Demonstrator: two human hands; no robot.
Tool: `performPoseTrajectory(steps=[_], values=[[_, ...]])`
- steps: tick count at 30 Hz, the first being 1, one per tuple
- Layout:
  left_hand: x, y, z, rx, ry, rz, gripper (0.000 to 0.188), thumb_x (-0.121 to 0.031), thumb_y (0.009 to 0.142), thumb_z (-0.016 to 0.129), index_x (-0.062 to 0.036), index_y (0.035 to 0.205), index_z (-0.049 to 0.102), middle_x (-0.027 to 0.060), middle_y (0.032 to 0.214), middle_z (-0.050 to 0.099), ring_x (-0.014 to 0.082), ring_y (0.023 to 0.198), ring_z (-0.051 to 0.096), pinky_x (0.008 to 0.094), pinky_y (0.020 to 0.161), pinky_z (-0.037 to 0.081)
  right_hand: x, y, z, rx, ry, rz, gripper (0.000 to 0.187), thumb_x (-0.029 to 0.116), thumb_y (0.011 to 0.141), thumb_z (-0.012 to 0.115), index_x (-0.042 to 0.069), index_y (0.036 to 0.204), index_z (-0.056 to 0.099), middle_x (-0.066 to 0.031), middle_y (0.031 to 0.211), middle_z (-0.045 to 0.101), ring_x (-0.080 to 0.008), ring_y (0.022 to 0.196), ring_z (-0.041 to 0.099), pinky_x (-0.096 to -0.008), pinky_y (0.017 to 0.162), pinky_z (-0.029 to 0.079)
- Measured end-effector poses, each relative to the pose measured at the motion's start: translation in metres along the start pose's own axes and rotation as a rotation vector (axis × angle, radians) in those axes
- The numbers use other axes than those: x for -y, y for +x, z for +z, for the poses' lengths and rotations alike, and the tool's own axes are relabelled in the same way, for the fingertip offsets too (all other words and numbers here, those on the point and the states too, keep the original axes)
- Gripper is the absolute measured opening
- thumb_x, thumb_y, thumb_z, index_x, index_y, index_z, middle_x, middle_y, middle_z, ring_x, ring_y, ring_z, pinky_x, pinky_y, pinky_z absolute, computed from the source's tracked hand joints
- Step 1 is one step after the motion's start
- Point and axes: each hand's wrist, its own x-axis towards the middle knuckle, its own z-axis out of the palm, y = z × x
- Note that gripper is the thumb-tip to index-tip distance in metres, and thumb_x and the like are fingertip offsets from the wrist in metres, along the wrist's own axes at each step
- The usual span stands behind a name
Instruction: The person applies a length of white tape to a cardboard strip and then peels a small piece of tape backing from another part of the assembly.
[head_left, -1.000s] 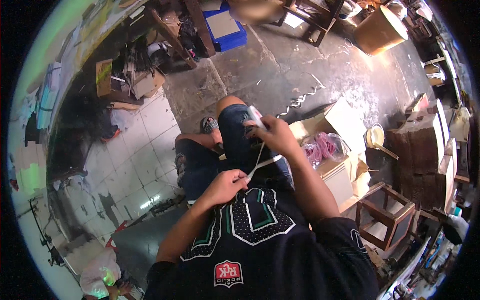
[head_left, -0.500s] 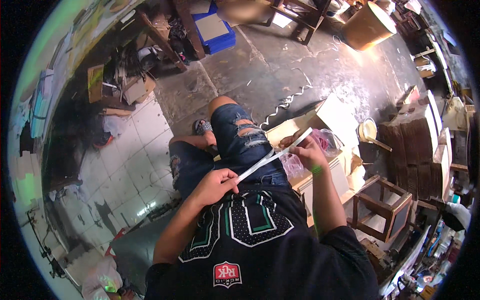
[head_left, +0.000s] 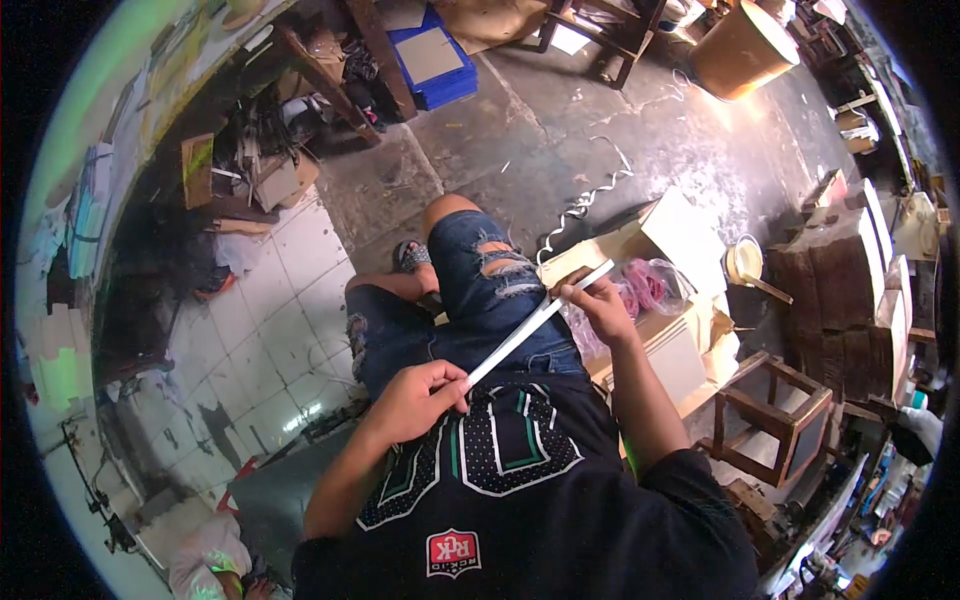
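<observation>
1. Where the view begins at the lower edge, the person's black shirt with green and white lettering [head_left: 500, 470] fills the near field, and both forearms rise from it toward the lap.
2. Left hand [head_left: 415, 398]: fingers curled closed, pinching the near end of the long, narrow, flat white strip [head_left: 530, 327] just above the shirt hem.
3. Right hand [head_left: 600, 300]: fingers closed around the far end of the same strip, beside the right knee.
4. White strip: pulled straight and taut between the two hands, running diagonally from lower left to upper right across the lap. Its surface is plain white, thin, of even width; its far tip projects slightly past the right hand.
5. Torn blue denim shorts [head_left: 480, 290] lie under the strip; a sandalled foot [head_left: 412, 255] rests on the floor beyond the left knee.
6. Just right of the right hand, an open beige cardboard box [head_left: 680, 240] holds a clear plastic bag of pink material [head_left: 650, 285].
7. Beyond the box, a curled white ribbon offcut [head_left: 590, 200] lies on the grey concrete floor [head_left: 560, 120].
8. Farther right stand a wooden stool frame [head_left: 770, 420] and a small white pot with a stick in it [head_left: 745, 265].
9. At the far edge: a blue flat stack [head_left: 430, 60] and a large brown cardboard drum [head_left: 735, 45].
</observation>
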Motion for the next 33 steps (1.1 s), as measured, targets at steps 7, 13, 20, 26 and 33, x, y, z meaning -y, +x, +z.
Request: performPoseTrajectory(steps=[7, 13, 20, 26, 33], values=[[-0.007, -0.017, 0.004, -0.084, 0.034, -0.048, 0.018, -0.016, 0.098, 0.057, 0.0008, 0.103, 0.062, -0.0013, 0.068, 0.058, 0.0055, 0.06, 0.052, 0.0242, 0.057, 0.044, -0.007, 0.003, 0.006, -0.006, -0.194, 0.047, 0.016, 0.017, 0.09, 0.07, 0.003, 0.095, 0.066, -0.0017, 0.092, 0.066, -0.0112, 0.088, 0.059, -0.0286, 0.082, 0.046], [-0.007, -0.025, 0.003, -0.164, 0.14, -0.082, 0.021, -0.018, 0.099, 0.055, -0.0003, 0.107, 0.064, -0.0021, 0.066, 0.057, 0.0051, 0.057, 0.05, 0.0245, 0.054, 0.042, -0.013, 0.0, 0.022, -0.108, -0.228, 0.145, 0.028, 0.02, 0.089, 0.071, -0.001, 0.108, 0.067, -0.0048, 0.101, 0.068, -0.0137, 0.095, 0.06, -0.0301, 0.087, 0.047], [-0.007, -0.029, 0.002, -0.183, 0.147, -0.037, 0.022, -0.018, 0.099, 0.055, -0.0005, 0.107, 0.065, -0.0026, 0.066, 0.056, 0.0052, 0.056, 0.049, 0.0246, 0.054, 0.041, -0.011, -0.003, 0.025, -0.12, -0.252, 0.195, 0.032, 0.022, 0.089, 0.071, -0.003, 0.109, 0.066, -0.0077, 0.103, 0.069, -0.0156, 0.095, 0.061, -0.031, 0.088, 0.047], [-0.007, -0.03, 0.001, -0.173, 0.14, -0.073, 0.023, -0.02, 0.099, 0.055, -0.001, 0.109, 0.065, -0.0033, 0.063, 0.055, 0.0051, 0.057, 0.048, 0.0244, 0.054, 0.04, -0.01, -0.003, 0.026, -0.121, -0.27, 0.178, 0.032, 0.022, 0.089, 0.071, -0.002, 0.109, 0.066, -0.0077, 0.102, 0.069, -0.0156, 0.094, 0.061, -0.0309, 0.087, 0.047], [-0.007, -0.031, 0.001, -0.171, 0.151, -0.077, 0.024, -0.021, 0.099, 0.056, -0.0016, 0.108, 0.065, -0.0024, 0.064, 0.056, 0.0055, 0.057, 0.05, 0.0248, 0.054, 0.041, -0.015, -0.002, 0.029, -0.158, -0.334, 0.119, 0.034, 0.023, 0.087, 0.073, -0.002, 0.109, 0.067, -0.0087, 0.101, 0.069, -0.0165, 0.093, 0.062, -0.031, 0.086, 0.048]])
